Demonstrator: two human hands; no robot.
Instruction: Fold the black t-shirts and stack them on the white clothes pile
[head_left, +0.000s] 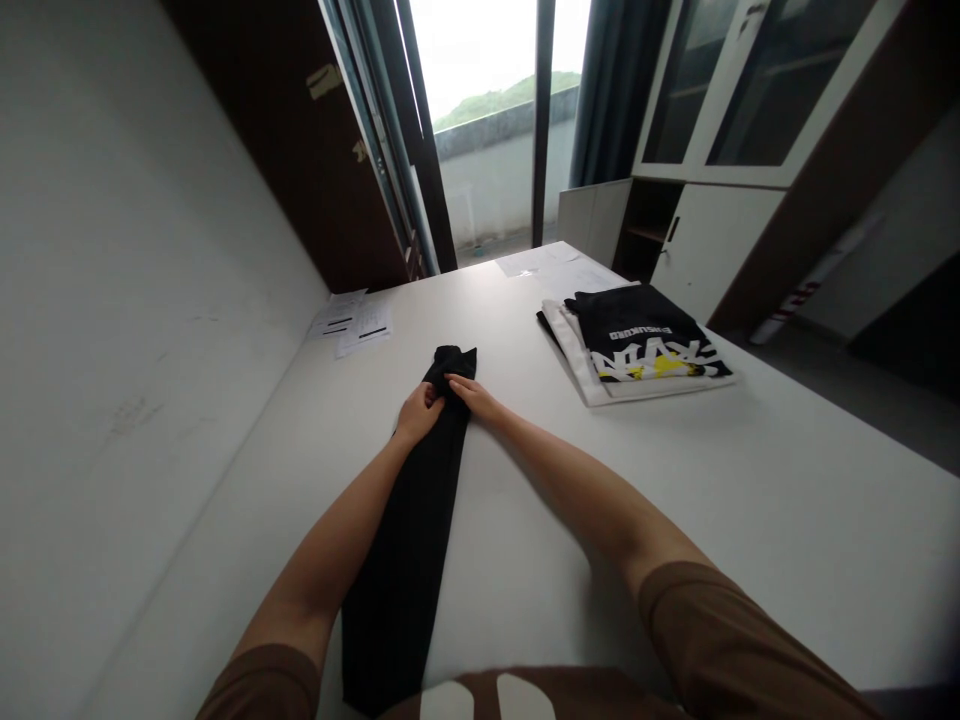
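A long black garment (412, 540), folded into a narrow strip, lies lengthwise on the white table (540, 480) from near my body toward the far side. Its kind does not show clearly; it could be trousers or a folded shirt. Near its far end, my left hand (421, 408) has its fingers curled and pinched on the cloth. My right hand (472, 395) rests along the right edge there, fingers stretched out over the fabric. Beyond both hands the far end is bunched, with a small corner sticking up.
To the right, folded shirts (645, 335) are stacked, a black printed one over white. Paper sheets (364, 325) lie by the left wall, and more papers (551, 265) at the table's far edge. A window (495, 130) and a white cabinet (716, 245) stand beyond.
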